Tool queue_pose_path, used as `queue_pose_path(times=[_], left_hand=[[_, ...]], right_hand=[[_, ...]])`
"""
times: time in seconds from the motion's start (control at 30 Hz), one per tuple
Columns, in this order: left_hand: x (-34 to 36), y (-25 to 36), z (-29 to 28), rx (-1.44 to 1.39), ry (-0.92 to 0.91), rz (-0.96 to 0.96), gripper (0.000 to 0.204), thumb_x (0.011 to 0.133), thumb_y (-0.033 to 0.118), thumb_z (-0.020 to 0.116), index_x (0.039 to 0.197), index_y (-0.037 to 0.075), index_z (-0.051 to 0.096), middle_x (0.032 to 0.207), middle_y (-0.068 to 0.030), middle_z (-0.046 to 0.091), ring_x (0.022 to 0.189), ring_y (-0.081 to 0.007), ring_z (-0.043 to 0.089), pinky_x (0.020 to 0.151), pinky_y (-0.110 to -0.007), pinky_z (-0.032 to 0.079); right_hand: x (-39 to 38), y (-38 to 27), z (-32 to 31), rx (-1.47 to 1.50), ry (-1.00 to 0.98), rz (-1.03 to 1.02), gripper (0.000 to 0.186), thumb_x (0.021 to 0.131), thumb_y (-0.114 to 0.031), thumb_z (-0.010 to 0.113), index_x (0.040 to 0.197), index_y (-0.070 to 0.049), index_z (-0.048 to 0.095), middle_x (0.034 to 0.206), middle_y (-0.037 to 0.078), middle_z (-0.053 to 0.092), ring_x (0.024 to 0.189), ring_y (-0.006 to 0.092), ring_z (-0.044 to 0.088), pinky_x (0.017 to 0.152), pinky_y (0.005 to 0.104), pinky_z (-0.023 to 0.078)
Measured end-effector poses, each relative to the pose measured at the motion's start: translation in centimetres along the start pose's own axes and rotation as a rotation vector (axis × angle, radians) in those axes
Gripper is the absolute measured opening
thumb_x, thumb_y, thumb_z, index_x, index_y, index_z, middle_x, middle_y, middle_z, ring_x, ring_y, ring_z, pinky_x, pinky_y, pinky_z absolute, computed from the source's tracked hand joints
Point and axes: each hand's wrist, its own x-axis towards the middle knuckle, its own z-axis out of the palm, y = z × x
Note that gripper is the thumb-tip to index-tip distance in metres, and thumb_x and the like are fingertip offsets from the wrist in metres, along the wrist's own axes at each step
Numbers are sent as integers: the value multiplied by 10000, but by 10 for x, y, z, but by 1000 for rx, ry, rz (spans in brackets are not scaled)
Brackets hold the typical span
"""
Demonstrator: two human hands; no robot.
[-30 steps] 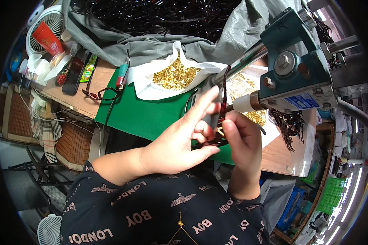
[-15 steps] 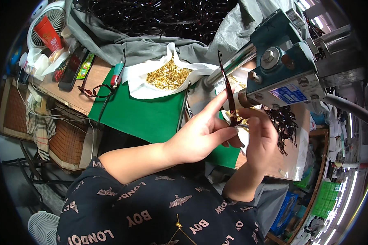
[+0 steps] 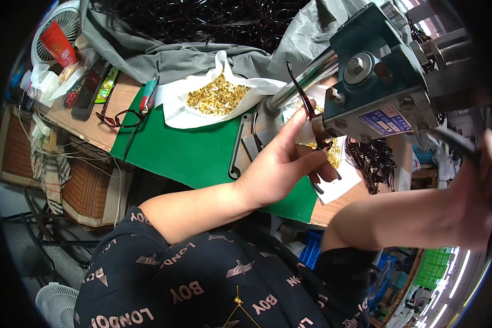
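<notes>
My left hand (image 3: pixel 281 169) pinches a dark brown eyeglass frame (image 3: pixel 300 92) under the head of a green bench press (image 3: pixel 361 71). One long, thin temple sticks up past my index finger. Dark tips show below my fingers; the lenses' part is mostly hidden by my hand and the press nose. Far to the right, my right hand (image 3: pixel 473 205) is on the press's dark lever (image 3: pixel 454 141), its fingers blurred and partly cut off by the picture's rim.
Gold-coloured small parts (image 3: pixel 218 97) lie in a white cloth on the green mat (image 3: pixel 186 147). Another eyeglass frame (image 3: pixel 115 119) rests left, beside a screwdriver (image 3: pixel 147 95). Dark frame parts hang at the right (image 3: pixel 370 164) and fill a grey-lined heap (image 3: pixel 202 24) behind.
My right hand has left the eyeglass frame and swung right to the lever. My left hand keeps the frame, now up against the press nose. The whole view has shifted slightly.
</notes>
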Motion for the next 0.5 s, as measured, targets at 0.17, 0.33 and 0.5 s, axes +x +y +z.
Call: queue_pose_path(times=[0.17,0.33,0.5], left_hand=[[-4,-11,5,-98,-14,20,695,943,22,475,1484,171,65,859,-116,664,759,-143,648,651,-265,506],[5,11,-1,-152,62,-56,578,937,91,502,1443,128,224,668,-40,562,526,-106,505,515,-246,422],[-31,41,-36,-265,324,-23,233,954,182,476,1147,53,491,523,61,306,409,-45,259,420,-212,238]], right_hand=[[-58,7,68,-496,530,-210,476,812,-382,570,508,-218,242,496,-68,208,493,92,225,559,268,232],[-21,0,38,-245,331,-18,326,878,-370,482,632,-171,403,592,-26,367,624,130,380,653,310,338],[-38,41,13,-689,557,-75,267,886,-295,501,943,-53,598,875,103,625,866,221,586,829,370,461]])
